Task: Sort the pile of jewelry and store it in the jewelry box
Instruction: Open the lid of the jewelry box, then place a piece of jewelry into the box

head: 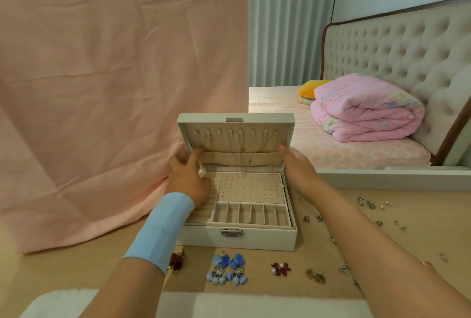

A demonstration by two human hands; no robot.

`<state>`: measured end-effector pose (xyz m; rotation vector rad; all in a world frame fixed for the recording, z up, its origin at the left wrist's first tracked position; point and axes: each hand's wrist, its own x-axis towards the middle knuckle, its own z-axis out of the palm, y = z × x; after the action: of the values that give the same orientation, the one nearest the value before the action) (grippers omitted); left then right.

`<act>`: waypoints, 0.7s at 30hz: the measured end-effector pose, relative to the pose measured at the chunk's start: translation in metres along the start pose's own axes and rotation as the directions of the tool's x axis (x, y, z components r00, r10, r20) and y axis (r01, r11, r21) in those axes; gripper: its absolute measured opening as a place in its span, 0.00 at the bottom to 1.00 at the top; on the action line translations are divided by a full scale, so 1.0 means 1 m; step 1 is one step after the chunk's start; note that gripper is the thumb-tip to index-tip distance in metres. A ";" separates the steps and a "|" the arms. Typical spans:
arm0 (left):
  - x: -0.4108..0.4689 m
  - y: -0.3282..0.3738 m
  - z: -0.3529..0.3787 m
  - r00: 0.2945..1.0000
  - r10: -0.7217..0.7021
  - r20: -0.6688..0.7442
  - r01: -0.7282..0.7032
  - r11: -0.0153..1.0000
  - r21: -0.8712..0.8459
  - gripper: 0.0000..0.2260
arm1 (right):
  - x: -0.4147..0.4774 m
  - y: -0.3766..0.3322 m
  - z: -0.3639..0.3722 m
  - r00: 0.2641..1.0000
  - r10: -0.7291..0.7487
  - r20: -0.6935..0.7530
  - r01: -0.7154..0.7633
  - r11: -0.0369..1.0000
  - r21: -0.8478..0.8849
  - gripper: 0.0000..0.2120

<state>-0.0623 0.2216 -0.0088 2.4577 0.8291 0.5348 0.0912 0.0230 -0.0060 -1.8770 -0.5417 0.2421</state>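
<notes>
Head view: jewelry box (237, 238) sits open between the grips, with chains (243, 149) hung in the lid (235, 120). Left grip (187, 177) pinches the lid's left edge. Right grip (293, 162) is flat with fingers straight on the right edge. Trays look bare. Blue earrings (226, 269) lie behind the grips, loose bits (367, 203) right of the right grip. Most sorting is probably left.

Head camera looks forward and down, near the jewelry box (254, 240).

A pink cloth (114, 75) hangs at my upper left; at right, a bed (344, 149), tufted headboard (397, 47), grey curtain (285, 24).
</notes>
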 end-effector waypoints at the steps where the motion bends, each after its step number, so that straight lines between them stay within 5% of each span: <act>1: -0.002 0.000 0.001 1.000 -0.003 0.021 0.004 1.000 -0.021 0.31 | 0.000 0.000 0.001 1.000 0.004 0.002 -0.004 1.000 -0.005 0.24; 6: -0.011 0.000 0.001 0.998 0.052 0.039 -0.054 0.998 0.038 0.38 | -0.003 -0.007 -0.003 0.997 -0.054 -0.047 0.054 0.998 -0.015 0.16; 10: -0.009 0.004 -0.006 0.996 0.057 0.070 -0.063 0.994 0.094 0.41 | -0.003 -0.007 -0.007 0.994 -0.065 -0.086 0.063 0.998 -0.021 0.23; 16: -0.003 0.011 -0.006 0.992 0.112 -0.050 -0.102 0.981 0.163 0.38 | -0.002 -0.014 -0.007 0.977 -0.142 -0.161 0.123 0.985 -0.122 0.16; 19: 0.007 0.014 -0.008 0.996 0.091 -0.018 -0.088 0.985 0.151 0.38 | 0.009 -0.012 -0.007 0.987 -0.134 -0.087 0.120 0.981 -0.153 0.13; 21: 0.011 0.014 -0.009 0.996 0.090 0.010 -0.091 0.984 0.156 0.38 | 0.011 -0.008 -0.007 0.996 -0.086 -0.012 0.083 0.983 -0.163 0.22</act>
<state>-0.0524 0.2221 0.0082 2.6495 0.7880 0.5161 0.1016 0.0242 0.0047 -2.0067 -0.6434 0.1270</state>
